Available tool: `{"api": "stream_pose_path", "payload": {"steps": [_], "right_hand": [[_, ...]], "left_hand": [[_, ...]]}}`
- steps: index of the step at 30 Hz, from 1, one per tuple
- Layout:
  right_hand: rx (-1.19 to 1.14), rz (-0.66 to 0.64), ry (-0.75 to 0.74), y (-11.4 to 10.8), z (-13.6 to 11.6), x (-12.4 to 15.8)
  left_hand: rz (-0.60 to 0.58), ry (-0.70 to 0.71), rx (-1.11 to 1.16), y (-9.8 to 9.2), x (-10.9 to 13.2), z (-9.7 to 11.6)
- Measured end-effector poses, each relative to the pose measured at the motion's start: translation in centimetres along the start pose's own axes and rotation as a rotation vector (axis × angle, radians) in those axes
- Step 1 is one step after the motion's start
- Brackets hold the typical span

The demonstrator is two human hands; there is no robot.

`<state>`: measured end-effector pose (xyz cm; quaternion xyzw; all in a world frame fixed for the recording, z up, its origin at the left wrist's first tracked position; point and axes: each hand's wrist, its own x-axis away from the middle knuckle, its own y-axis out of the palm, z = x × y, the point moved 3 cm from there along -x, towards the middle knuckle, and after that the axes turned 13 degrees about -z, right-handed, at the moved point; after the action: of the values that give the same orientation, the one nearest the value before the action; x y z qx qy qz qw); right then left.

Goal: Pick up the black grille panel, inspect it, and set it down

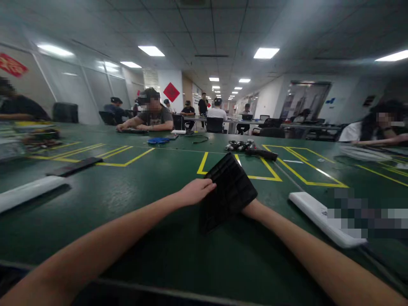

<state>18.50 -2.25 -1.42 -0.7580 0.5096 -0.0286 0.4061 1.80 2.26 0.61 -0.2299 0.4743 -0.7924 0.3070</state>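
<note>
Between my hands is a black, flat, rectangular tray-like piece (228,191), tilted over the green table, with faint gridlines across the side facing me. My left hand (198,190) is closed on its left edge, thumb and fingers at the rim. At its lower right corner, my right hand (253,209) supports it from behind, and the piece hides those fingers. The dark surface makes its exact kind hard to make out.
Yellow tape outlines (239,176) mark the green table (153,259). Ahead lies a bundle of dark cables (240,145); blue cable (158,140) is further left. White power strips (328,219) flank me on both sides. A person (153,112) works across the table.
</note>
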Motion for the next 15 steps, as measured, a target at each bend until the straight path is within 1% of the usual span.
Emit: {"api": "stream_pose_path", "payload": {"steps": [2, 4, 7, 9, 12, 15], "right_hand": [[0.013, -0.029, -0.021, -0.10, -0.06, 0.04], [0.026, -0.049, -0.034, -0.17, -0.08, 0.02], [0.042, -0.061, -0.044, -0.24, -0.09, -0.09], [0.052, -0.058, -0.054, -0.28, -0.13, -0.16], [0.063, -0.054, -0.072, -0.30, -0.18, -0.20], [0.073, -0.056, -0.085, -0.28, -0.09, -0.18]], "left_hand": [[0.030, -0.019, -0.005, -0.38, 0.21, 0.07], [0.045, -0.009, -0.013, -0.45, 0.33, 0.20], [0.032, 0.028, -0.031, -0.11, 0.25, 0.47], [0.034, 0.006, -0.045, 0.08, 0.11, 0.49], [0.071, -0.058, -0.060, 0.00, 0.03, 0.33], [0.077, -0.052, -0.071, -0.11, 0.13, 0.29]]}}
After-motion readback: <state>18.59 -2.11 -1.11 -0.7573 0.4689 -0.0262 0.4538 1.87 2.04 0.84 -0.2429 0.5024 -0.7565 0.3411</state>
